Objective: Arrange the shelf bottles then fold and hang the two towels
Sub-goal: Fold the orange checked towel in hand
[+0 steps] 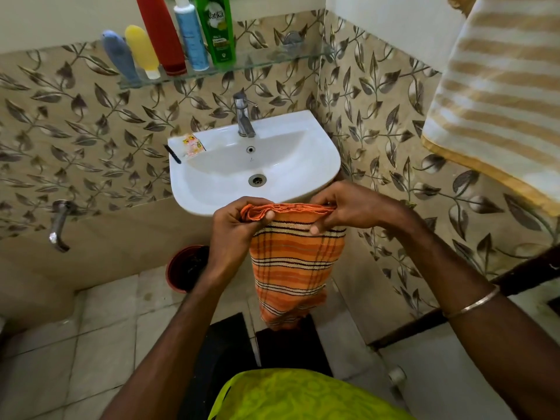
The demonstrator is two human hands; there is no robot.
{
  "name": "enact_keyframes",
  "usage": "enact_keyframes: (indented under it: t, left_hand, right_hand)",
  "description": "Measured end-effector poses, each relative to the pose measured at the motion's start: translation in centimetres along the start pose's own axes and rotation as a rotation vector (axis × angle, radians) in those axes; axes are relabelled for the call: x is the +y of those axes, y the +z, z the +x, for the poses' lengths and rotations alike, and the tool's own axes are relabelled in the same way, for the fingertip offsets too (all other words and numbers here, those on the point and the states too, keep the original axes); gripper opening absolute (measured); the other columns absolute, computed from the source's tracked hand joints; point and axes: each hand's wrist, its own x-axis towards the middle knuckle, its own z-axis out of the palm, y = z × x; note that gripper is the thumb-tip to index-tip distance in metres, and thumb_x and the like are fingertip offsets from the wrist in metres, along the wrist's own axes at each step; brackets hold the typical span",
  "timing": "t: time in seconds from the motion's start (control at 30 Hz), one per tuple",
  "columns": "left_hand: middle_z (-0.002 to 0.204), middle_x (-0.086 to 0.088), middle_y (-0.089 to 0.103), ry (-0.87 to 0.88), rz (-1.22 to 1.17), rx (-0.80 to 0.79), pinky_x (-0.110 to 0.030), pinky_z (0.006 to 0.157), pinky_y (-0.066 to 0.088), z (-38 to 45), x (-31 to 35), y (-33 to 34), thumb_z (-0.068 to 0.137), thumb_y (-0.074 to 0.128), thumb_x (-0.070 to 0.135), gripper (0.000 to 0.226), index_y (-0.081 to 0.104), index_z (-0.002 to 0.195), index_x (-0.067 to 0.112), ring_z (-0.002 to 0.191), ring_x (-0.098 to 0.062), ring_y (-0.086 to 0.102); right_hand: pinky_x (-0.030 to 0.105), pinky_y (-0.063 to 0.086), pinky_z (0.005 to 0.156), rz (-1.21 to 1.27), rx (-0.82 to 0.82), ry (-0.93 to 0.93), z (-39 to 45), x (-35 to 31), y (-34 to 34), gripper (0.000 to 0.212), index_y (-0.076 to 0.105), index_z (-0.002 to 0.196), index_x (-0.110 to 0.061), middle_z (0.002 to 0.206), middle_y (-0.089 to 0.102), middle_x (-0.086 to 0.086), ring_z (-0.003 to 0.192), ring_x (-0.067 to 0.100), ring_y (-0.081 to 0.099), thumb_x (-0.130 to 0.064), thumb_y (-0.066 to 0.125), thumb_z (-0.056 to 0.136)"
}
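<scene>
Both hands, left hand (235,230) and right hand (351,207), pinch the bunched top edge of the orange striped towel (295,262), which hangs folded in front of the white sink (318,165); five bottles (169,37) stand on the glass shelf (272,60) above; a beige striped towel (497,110) hangs at right.

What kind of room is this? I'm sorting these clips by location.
Most likely a small home bathroom: a white wall-hung washbasin with a tap, a glass shelf of toiletry bottles above it, and tiled walls. Both hands hold an orange striped towel.
</scene>
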Motion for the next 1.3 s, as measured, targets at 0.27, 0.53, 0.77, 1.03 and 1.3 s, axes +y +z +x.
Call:
enact_keyframes:
  t: [0.27, 0.53, 0.77, 1.03, 1.3]
  left_hand:
    - [0.11, 0.0, 0.073, 0.008, 0.118, -0.062, -0.031, 0.08, 0.06, 0.6, 1.4, -0.1, 0.081, 0.079, 0.017, 0.038, 0.069, 0.117, 0.012, 0.104, -0.018, 0.07]
    - [0.14, -0.005, 0.059, 0.311, 1.143, -0.436, -0.051, 0.123, 0.014, 2.1, 2.8, 2.5, 0.087, 0.068, 0.047, 0.079, 0.03, 0.153, 0.026, 0.136, -0.025, 0.047]
    - [0.078, 0.005, 0.069, 0.335, 0.919, -0.279, -0.033, 0.062, 0.049, 3.1, 3.0, 3.0, 0.088, 0.068, 0.046, 0.024, 0.067, 0.096, 0.023, 0.071, -0.015, 0.062]
    - [0.083, 0.006, 0.07, 0.218, 0.566, -0.211, -0.042, 0.072, 0.056, 2.6, 4.1, 3.7, 0.091, 0.067, 0.041, 0.02, 0.068, 0.097, 0.022, 0.078, -0.01, 0.066]
    - [0.088, -0.002, 0.073, 0.115, 0.368, -0.186, -0.053, 0.078, 0.058, 3.3, 5.6, 2.7, 0.093, 0.067, 0.036, 0.018, 0.068, 0.097, 0.019, 0.084, -0.017, 0.071]
  right_hand:
    - [0.053, 0.058, 0.091, 0.131, 0.172, -0.062, 1.0, 1.1, 1.0, 0.031, 0.076, 0.111, -0.009, 0.109, 0.077, 0.007, 0.1, 0.021, 0.074, -0.02, 0.081, 0.083]
    - [0.038, 0.061, 0.08, 0.112, 0.251, -0.104, 1.4, -0.1, 1.8, 0.023, 0.075, 0.097, -0.016, 0.091, 0.076, 0.0, 0.086, 0.013, 0.074, -0.015, 0.085, 0.077]
    - [0.033, 0.058, 0.074, 0.395, 0.52, -0.136, 0.6, 1.8, 2.3, 0.038, 0.063, 0.102, -0.01, 0.089, 0.069, 0.002, 0.082, 0.015, 0.068, -0.021, 0.087, 0.075]
    - [0.026, 0.057, 0.078, 0.737, 0.777, -0.044, 0.0, 6.5, 8.0, 0.036, 0.067, 0.112, -0.02, 0.106, 0.073, -0.004, 0.1, 0.01, 0.07, -0.037, 0.078, 0.082]
    - [0.045, 0.059, 0.068, 0.978, 0.587, 0.273, 2.3, 10.4, 13.9, 0.052, 0.067, 0.117, -0.019, 0.114, 0.073, 0.01, 0.1, 0.032, 0.07, -0.06, 0.041, 0.1]
